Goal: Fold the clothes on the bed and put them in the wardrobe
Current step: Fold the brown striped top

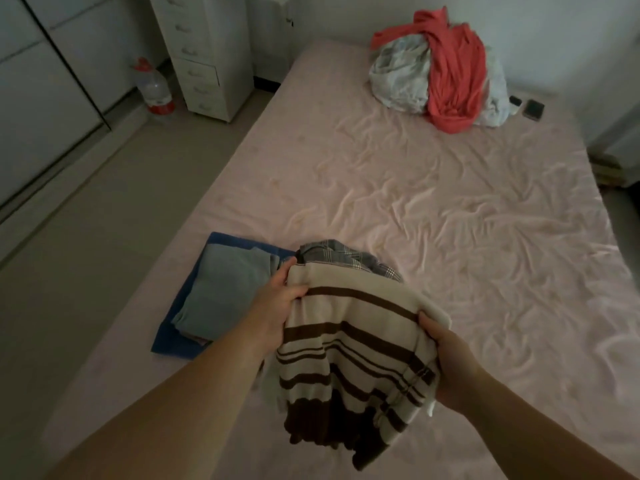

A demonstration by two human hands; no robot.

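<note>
A cream garment with brown stripes hangs between both hands above the near part of the bed. My left hand grips its upper left edge. My right hand holds its right side. Behind the striped garment lies a grey plaid garment, mostly hidden. To the left, a folded grey-green garment rests on a folded blue one near the bed's left edge. At the far end of the bed sits a heap with a coral-red garment draped over pale cloth.
White wardrobe doors line the left wall. A white drawer unit stands beyond the bed's far left corner, with a large water bottle on the floor beside it. Two small dark objects lie past the heap.
</note>
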